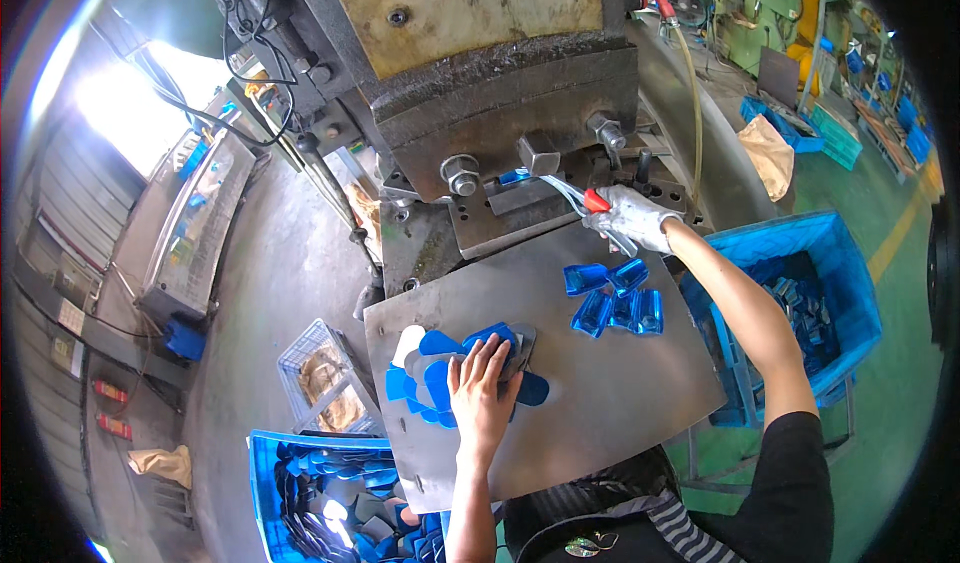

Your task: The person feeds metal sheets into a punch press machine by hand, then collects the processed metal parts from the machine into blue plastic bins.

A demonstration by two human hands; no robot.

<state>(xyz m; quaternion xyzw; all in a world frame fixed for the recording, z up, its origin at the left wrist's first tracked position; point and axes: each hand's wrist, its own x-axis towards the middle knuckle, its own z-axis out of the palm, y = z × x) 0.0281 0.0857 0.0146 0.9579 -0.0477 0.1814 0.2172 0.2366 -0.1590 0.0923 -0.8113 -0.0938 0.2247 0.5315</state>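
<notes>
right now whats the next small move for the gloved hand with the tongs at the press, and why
Probably draw the tongs back out of the die. The gloved right hand has their tips at a blue piece under the press, formed blue parts lie beside it, and the bare left hand rests on the flat blanks.

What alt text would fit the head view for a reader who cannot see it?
At a press machine, the gloved right hand holds red-handled tongs reaching under the die, while the bare left hand rests on a pile of flat blue blanks on a steel table. Formed blue pieces lie near the right hand.
</notes>
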